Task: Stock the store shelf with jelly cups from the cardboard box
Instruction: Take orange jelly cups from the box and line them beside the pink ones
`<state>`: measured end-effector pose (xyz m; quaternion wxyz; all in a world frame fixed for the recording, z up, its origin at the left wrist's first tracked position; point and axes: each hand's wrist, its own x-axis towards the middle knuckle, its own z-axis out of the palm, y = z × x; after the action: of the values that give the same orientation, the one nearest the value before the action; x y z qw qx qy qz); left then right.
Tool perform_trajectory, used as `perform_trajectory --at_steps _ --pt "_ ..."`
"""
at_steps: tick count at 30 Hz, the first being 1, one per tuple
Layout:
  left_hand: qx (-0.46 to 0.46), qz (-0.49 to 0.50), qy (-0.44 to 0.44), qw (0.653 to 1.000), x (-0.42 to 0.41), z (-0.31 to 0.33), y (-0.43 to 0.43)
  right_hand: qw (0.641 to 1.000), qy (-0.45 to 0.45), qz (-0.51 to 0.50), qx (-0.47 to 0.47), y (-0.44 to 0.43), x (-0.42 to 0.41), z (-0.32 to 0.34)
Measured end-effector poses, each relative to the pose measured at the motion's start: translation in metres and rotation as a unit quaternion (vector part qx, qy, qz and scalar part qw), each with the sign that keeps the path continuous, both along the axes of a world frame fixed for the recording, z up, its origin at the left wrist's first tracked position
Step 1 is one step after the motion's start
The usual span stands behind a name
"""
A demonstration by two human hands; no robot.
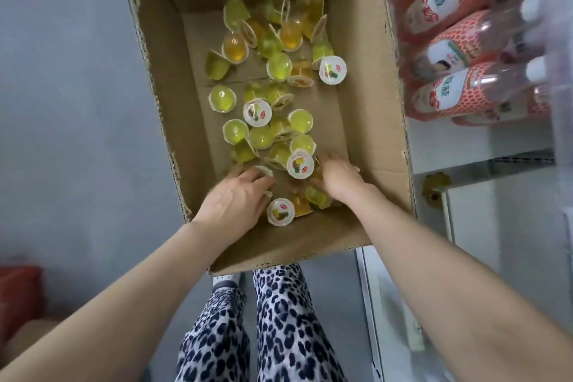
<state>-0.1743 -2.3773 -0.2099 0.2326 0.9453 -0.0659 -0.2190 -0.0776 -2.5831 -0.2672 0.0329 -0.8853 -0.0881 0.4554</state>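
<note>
Dozens of yellow-green jelly cups [279,67] in box [367,40]; L fingers [257,178] spread, R fingers [329,162] unclear.

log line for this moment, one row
stage: picking from cardboard box | left hand: touching jelly cups | right hand: over jelly cups, grip unclear | beside box: bottles

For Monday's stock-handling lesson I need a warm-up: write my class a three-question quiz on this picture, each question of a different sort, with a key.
1. True or false: both the left hand and the right hand are inside the cardboard box.
2. Right of the box lie: A bottles, B cans, C bags?
3. What colour are most jelly cups?
Key: 1 true; 2 A; 3 yellow-green.
</note>
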Motion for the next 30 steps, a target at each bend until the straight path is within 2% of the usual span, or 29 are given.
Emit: perform_trajectory --at_steps 4,6,12,14,16,24,30 --pt "-0.027 -0.012 0.033 0.999 0.001 -0.01 -0.015 1.0 0.004 -0.015 0.022 -0.001 0.005 -0.005" --pt "-0.043 -0.049 0.032 0.997 0.004 -0.014 -0.025 0.999 -0.007 -0.026 0.042 -0.001 0.007 -0.002" --pt "-0.042 -0.208 0.014 0.977 0.013 -0.038 -0.058 0.974 -0.158 -0.098 0.128 -0.01 0.023 0.023" --pt "-0.013 -0.246 0.06 0.967 0.016 -0.046 -0.066 0.968 -0.182 -0.09 0.15 -0.015 0.027 0.029" --pt "0.055 -0.289 0.109 0.95 0.018 -0.051 -0.071 0.965 -0.192 -0.088 0.159 -0.019 0.027 0.031" --pt "0.204 -0.312 0.093 0.923 0.034 -0.058 -0.098 0.961 -0.194 -0.111 0.161 -0.027 0.006 0.02" --pt "0.177 -0.274 0.068 0.943 0.032 -0.051 -0.093 0.955 -0.214 -0.121 0.164 -0.029 -0.006 0.034"
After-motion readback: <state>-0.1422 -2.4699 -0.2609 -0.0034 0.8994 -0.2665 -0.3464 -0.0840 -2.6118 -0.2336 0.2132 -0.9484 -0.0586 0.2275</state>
